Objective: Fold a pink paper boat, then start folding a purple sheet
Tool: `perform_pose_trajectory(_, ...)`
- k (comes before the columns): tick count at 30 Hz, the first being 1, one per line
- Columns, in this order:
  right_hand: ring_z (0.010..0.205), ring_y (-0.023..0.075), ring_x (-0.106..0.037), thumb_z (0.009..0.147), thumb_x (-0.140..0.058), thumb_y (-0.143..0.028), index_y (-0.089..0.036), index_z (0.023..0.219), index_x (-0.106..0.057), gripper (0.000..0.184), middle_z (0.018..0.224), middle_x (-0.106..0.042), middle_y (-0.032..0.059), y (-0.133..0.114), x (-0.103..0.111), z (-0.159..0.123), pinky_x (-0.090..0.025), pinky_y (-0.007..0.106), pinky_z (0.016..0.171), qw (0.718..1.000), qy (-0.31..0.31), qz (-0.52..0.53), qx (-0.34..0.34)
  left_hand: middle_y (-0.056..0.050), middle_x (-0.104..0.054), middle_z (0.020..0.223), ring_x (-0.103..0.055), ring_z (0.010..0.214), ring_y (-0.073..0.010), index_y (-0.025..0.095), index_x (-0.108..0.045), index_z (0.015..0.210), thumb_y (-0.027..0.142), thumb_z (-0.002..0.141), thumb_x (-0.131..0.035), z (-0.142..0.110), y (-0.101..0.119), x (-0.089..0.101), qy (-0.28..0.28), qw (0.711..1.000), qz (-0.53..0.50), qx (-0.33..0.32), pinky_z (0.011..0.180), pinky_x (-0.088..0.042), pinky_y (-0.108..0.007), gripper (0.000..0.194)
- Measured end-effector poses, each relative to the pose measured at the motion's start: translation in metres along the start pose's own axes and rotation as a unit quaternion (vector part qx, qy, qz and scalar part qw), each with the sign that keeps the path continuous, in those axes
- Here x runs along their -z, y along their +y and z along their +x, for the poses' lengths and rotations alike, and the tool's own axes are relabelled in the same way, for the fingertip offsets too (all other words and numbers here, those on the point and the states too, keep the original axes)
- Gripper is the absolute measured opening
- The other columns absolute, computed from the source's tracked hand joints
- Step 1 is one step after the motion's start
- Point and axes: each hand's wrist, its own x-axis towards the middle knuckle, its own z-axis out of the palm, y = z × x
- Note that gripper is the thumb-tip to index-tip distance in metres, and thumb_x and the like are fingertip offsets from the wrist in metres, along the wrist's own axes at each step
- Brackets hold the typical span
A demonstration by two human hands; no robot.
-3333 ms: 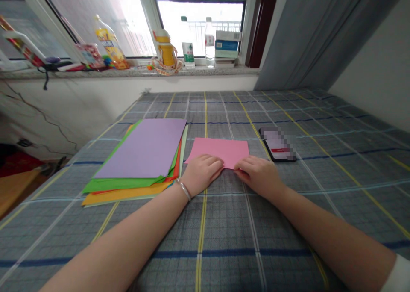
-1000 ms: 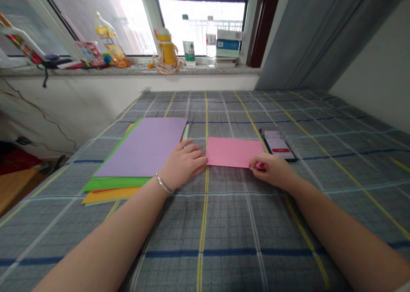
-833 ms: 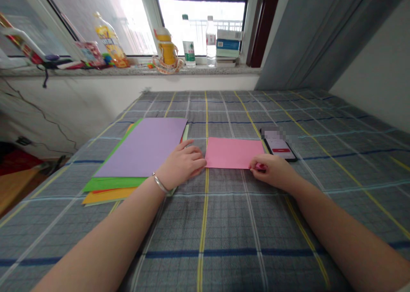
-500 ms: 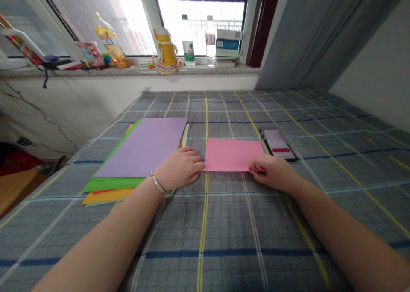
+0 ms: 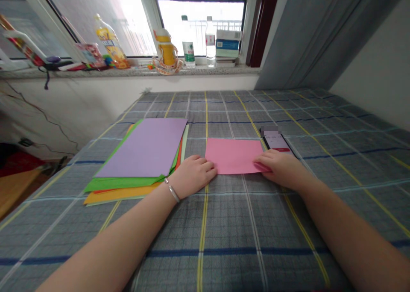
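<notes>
A pink sheet of paper (image 5: 233, 156), seemingly folded, lies flat on the checked cloth in front of me. My left hand (image 5: 197, 175), with a silver bangle at the wrist, has its fingers together and curled over the sheet's near left corner. At the near right corner my right hand (image 5: 278, 166) grips the paper, its fingertips on top and the thumb mostly hidden. A phone (image 5: 277, 141) with a lit screen lies just beyond the right hand, which partly covers it. Left of the sheet is a stack of coloured papers, with a purple sheet (image 5: 144, 146) on top.
The grey checked cloth (image 5: 230, 223) spreads over the whole surface. Along the windowsill (image 5: 134, 72) stand a yellow cup (image 5: 167, 52), a green-capped bottle (image 5: 188, 48), a clear bottle (image 5: 210, 44) and boxes (image 5: 227, 44). A grey curtain (image 5: 307, 31) hangs at the right.
My left hand has moved right and slightly nearer, onto the pink paper's corner. My right hand has shifted a little right and now covers more of the phone.
</notes>
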Motion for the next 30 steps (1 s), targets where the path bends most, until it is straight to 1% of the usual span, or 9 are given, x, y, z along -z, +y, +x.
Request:
perform_pose_trajectory(4, 0.101, 0.0231, -0.057, 0.083, -0.056, -0.012, -0.022, 0.101, -0.068, 0.024, 0.104, -0.07, 0.0048, 0.011, 0.0, -0.002, -0.042, 0.034, 0.084, 0.999, 0.015, -0.035, -0.007, -0.004, -0.066, 0.094, -0.061, 0.082, -0.0197, 0.021, -0.062, 0.101, 0.032, 0.096, -0.042, -0.002, -0.001, 0.003, -0.016, 0.998, -0.008, 0.056, 0.072, -0.042, -0.034, 0.023)
perform_pose_trajectory(7, 0.103, 0.0235, -0.057, 0.086, -0.055, -0.013, -0.022, 0.102, -0.068, 0.022, 0.105, -0.07, 0.0047, 0.015, -0.003, -0.002, -0.041, 0.036, 0.088, 0.998, 0.034, -0.055, -0.024, -0.007, -0.065, 0.095, -0.061, 0.085, -0.0224, 0.019, -0.063, 0.101, 0.043, 0.095, -0.042, -0.002, -0.001, 0.003, -0.021, 0.994, -0.019, 0.105, 0.074, -0.043, -0.035, 0.032)
perform_pose_trajectory(11, 0.099, 0.0239, -0.059, 0.086, -0.054, -0.013, -0.02, 0.095, -0.067, 0.018, 0.099, -0.07, 0.0065, 0.013, -0.005, -0.001, -0.042, 0.036, 0.083, 0.996, 0.04, -0.06, -0.059, -0.01, -0.064, 0.087, -0.059, 0.083, -0.0261, 0.016, -0.064, 0.095, 0.058, 0.092, -0.038, -0.001, 0.004, 0.005, -0.029, 0.98, -0.029, 0.195, 0.073, -0.044, -0.038, 0.049)
perform_pose_trajectory(14, 0.095, 0.0235, -0.06, 0.084, -0.053, -0.011, -0.02, 0.086, -0.066, 0.016, 0.093, -0.07, 0.0069, 0.011, -0.003, 0.0, -0.043, 0.036, 0.079, 0.996, 0.053, -0.041, -0.067, -0.01, -0.063, 0.088, -0.058, 0.086, -0.0263, 0.017, -0.064, 0.102, 0.051, 0.092, -0.042, 0.002, 0.01, 0.004, -0.016, 0.971, -0.047, 0.235, 0.077, -0.044, -0.039, 0.042)
perform_pose_trajectory(17, 0.097, 0.0227, -0.06, 0.081, -0.055, -0.008, -0.02, 0.083, -0.066, 0.016, 0.093, -0.07, 0.0055, 0.009, -0.001, 0.002, -0.044, 0.036, 0.084, 0.997, 0.077, 0.01, -0.024, -0.009, -0.063, 0.092, -0.058, 0.089, -0.0258, 0.018, -0.062, 0.111, 0.041, 0.091, -0.048, 0.004, 0.013, 0.001, 0.004, 0.953, -0.093, 0.287, 0.079, -0.045, -0.038, 0.034)
perform_pose_trajectory(21, 0.097, 0.0223, -0.062, 0.08, -0.058, -0.01, -0.021, 0.083, -0.066, 0.014, 0.092, -0.071, 0.0039, 0.01, -0.001, 0.003, -0.044, 0.037, 0.087, 0.99, 0.115, 0.081, 0.029, -0.006, -0.065, 0.094, -0.06, 0.089, -0.0223, 0.021, -0.064, 0.11, 0.033, 0.089, -0.05, 0.005, 0.01, -0.005, 0.046, 0.904, -0.221, 0.362, 0.079, -0.046, -0.034, 0.028)
perform_pose_trajectory(25, 0.094, 0.0209, -0.063, 0.081, -0.059, -0.013, -0.023, 0.085, -0.067, 0.013, 0.09, -0.072, 0.0029, 0.008, -0.001, 0.004, -0.044, 0.037, 0.087, 0.981, 0.132, 0.134, 0.05, -0.003, -0.065, 0.102, -0.06, 0.09, -0.0181, 0.023, -0.062, 0.107, 0.026, 0.088, -0.048, 0.006, 0.006, -0.012, 0.133, 0.846, -0.359, 0.371, 0.079, -0.047, -0.031, 0.023)
perform_pose_trajectory(28, 0.088, 0.0184, -0.065, 0.084, -0.061, -0.017, -0.023, 0.086, -0.065, 0.008, 0.088, -0.072, 0.0013, 0.0, -0.002, 0.007, -0.042, 0.039, 0.09, 0.973, 0.142, 0.169, 0.069, -0.002, -0.064, 0.092, -0.061, 0.077, -0.0146, 0.021, -0.05, 0.113, 0.025, 0.088, -0.047, 0.01, 0.006, -0.016, 0.217, 0.765, -0.471, 0.382, 0.07, -0.048, -0.027, 0.025)
perform_pose_trajectory(30, 0.085, 0.0172, -0.065, 0.086, -0.061, -0.018, -0.023, 0.088, -0.065, 0.006, 0.088, -0.072, 0.0008, -0.008, -0.001, 0.009, -0.041, 0.04, 0.093, 0.966, 0.159, 0.192, 0.073, 0.0, -0.061, 0.081, -0.059, 0.069, -0.0128, 0.019, -0.041, 0.12, 0.025, 0.086, -0.051, 0.014, 0.009, -0.018, 0.265, 0.712, -0.523, 0.387, 0.065, -0.047, -0.025, 0.037)
